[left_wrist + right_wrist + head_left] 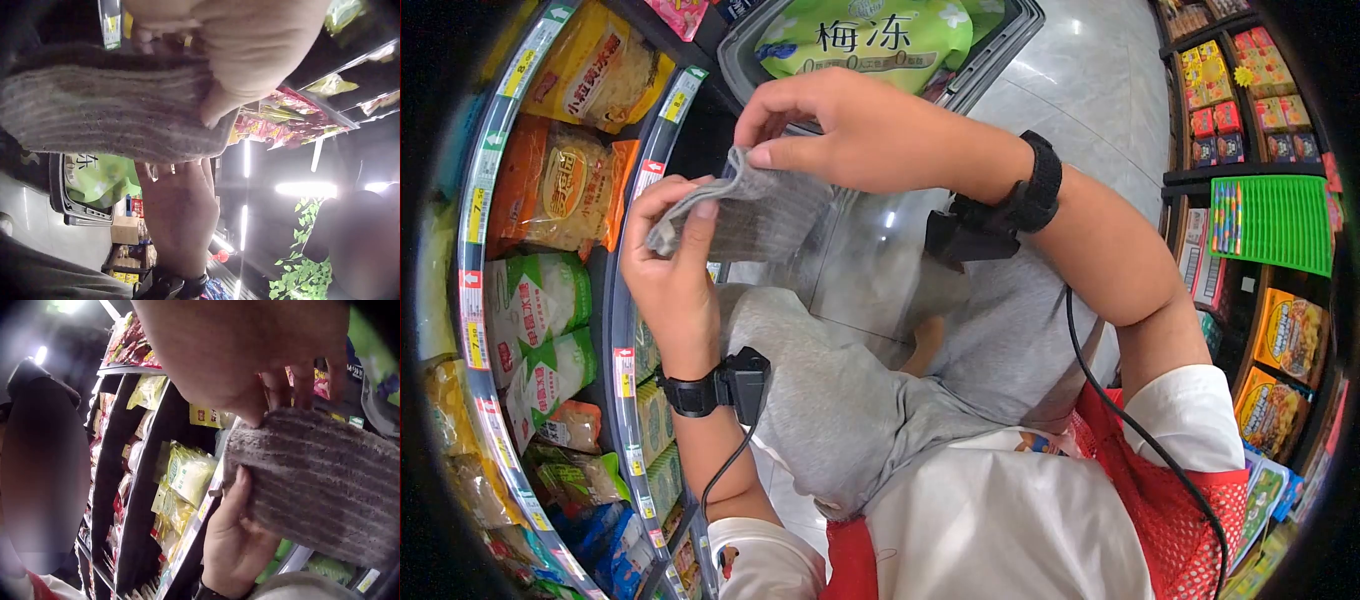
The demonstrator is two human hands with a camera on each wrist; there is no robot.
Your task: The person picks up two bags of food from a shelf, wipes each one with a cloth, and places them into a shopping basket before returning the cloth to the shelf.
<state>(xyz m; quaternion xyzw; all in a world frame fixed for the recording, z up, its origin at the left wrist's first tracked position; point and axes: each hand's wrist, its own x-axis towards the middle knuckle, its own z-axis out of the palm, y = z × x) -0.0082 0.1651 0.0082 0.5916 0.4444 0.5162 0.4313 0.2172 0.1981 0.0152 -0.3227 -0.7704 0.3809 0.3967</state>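
A grey ribbed cloth (775, 220) hangs between the two hands, in front of the shelf on the left. My left hand (672, 250) pinches its near left edge, with the thumb on top. Farther along the same edge, my right hand (855, 130) pinches a fold between thumb and fingers. In the left wrist view, the cloth (112, 115) stretches broadly across, its ribs running lengthwise. Seen from the right wrist, the left thumb lies flat against the face of the cloth (319, 481).
Left, a shelf with price strips (475, 250) carries bagged goods, including an orange bag (560, 190). Ahead, a dark basket (1012, 40) holds a large green bag (890, 45). On the right, another shelf has boxed snacks (1290, 335) and a green rack (1280, 220).
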